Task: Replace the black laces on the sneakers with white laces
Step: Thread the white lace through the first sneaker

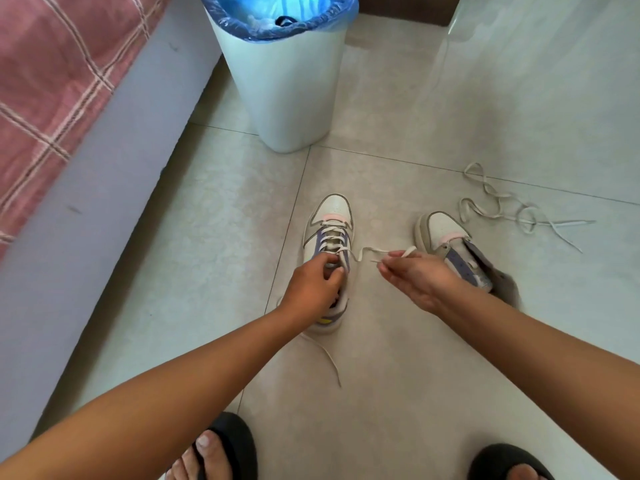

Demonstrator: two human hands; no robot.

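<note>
Left sneaker [329, 237] stands on the floor [415, 375], white lace [363, 252] threaded through its lower eyelets. My left hand [313, 289] grips the tongue area, fingers curled at the upper eyelets. My right hand [415, 275] pinches the lace's free end, which runs from its fingertips [386, 265] across to the shoe. Right sneaker [453, 244], unlaced, lies just beyond the right hand. Spare lace [502, 206] is loose farther out. Bin [287, 81] stands beyond both.

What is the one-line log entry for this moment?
left hand: holds left sneaker | right hand: pulls white lace | right sneaker: unlaced
</note>
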